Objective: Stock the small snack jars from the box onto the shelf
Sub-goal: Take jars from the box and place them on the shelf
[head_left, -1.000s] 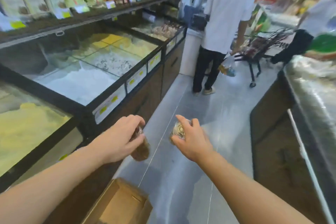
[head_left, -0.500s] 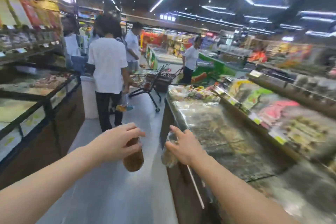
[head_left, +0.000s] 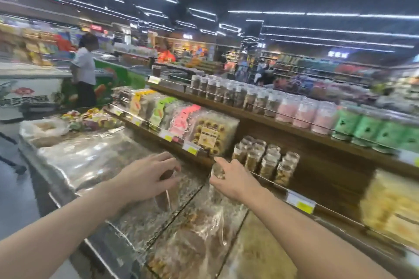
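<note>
My left hand (head_left: 148,173) grips a small clear jar of dark brown snacks (head_left: 166,195) by its top, held over the glass-covered bulk bins. My right hand (head_left: 233,179) holds a small jar of pale yellow snacks (head_left: 217,171), close to the lower wooden shelf (head_left: 267,176). On that shelf, just right of my right hand, stands a cluster of several matching small jars (head_left: 267,158). The box is out of view.
Glass-lidded bulk bins (head_left: 127,179) lie under both arms. Packaged snacks (head_left: 213,136) and price tags line the shelf to the left of the jars. An upper shelf (head_left: 294,120) carries rows of taller jars. A person in white (head_left: 84,72) stands far left.
The view has swung right from the aisle to the shelf side. Both hands, each still holding its jar, have moved up over the bins toward the lower shelf.
</note>
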`<state>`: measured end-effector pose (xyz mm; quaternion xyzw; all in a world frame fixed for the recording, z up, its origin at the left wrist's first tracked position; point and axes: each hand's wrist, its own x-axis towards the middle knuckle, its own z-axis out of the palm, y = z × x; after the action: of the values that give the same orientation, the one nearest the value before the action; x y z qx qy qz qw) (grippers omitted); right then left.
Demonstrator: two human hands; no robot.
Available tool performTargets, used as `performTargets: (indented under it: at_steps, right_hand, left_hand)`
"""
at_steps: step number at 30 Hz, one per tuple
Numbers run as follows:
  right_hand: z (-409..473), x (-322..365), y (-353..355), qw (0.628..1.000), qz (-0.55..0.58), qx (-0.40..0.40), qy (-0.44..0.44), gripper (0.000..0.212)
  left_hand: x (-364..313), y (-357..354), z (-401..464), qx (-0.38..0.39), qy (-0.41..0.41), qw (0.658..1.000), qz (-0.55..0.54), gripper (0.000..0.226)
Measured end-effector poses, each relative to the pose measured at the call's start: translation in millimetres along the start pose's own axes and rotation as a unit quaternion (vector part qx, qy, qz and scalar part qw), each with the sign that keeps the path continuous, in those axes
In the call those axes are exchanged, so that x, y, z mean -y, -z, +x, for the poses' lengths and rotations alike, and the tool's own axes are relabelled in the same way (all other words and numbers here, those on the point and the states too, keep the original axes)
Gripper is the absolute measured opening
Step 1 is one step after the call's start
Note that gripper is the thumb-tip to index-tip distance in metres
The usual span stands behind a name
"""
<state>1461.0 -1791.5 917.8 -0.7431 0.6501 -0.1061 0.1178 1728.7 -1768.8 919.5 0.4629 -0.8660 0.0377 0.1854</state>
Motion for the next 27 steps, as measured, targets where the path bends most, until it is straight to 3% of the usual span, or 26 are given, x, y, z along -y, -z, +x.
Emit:
performTargets:
  at_steps: [9, 15, 22, 27]
  right_hand:
    - [4, -110, 34, 0.977, 0.000, -0.075, -0.199, 0.064]
    - [0, -159, 56, 0.953, -0.001, -0.092, -0.287, 0.062]
    - [6, -233, 73, 0.937, 0.005, -0.102, -0.334, 0.066]
    - [40, -300, 96, 0.945, -0.011, -0.074, -0.318, 0.074]
  left_hand:
    - [-40, -61, 170, 0.053, -0.194, 0.976, -0.086, 0.032]
    - [-79, -93, 252, 0.081, -0.288, 0.947, -0.113, 0.030]
    - [-135, -125, 309, 0.097, -0.332, 0.928, -0.140, 0.028]
    - [-166, -149, 346, 0.091, -0.301, 0.936, -0.159, 0.031]
